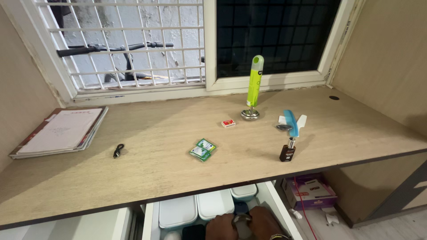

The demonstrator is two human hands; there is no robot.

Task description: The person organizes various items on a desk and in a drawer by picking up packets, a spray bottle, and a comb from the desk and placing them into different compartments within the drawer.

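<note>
While the head view looks down at it, the wooden bench (155, 164) runs wall to wall under a window (133, 44): left pane white-barred, with bicycle handlebars (115, 47) outside, right pane dark mesh.

On the bench:
- stack of papers and folders (60, 131), far left
- small black clip-like item (118, 150), near the stack; too small to identify
- two green sachets (202, 150), centre, overlapping
- small red box (228, 123), behind the sachets
- tall lime-green tube (255, 82), upright on a round metal base, near the window sill
- blue-and-white tool (292, 123), right of the tube
- small dark bottle (288, 151), upright, just in front of the tool

Beige panel walls both sides; round cable hole (334, 98) at the bench's back right.

Below the bench edge an open drawer (278, 206) holds white lidded containers (195, 209) side by side. A purple-and-white carton (309, 191) sits on the floor to the right, red cord across it.

Hands: both at the bottom edge inside the drawer, close together. Left hand (221, 228) and right hand (264, 224) are wrapped around a small dark object with a grey face (242, 224), fingers curled on it.

Frame crops both hands at the wrist; a bracelet shows on the right one. Can't tell what the held object is, nor what's in the containers.
</note>
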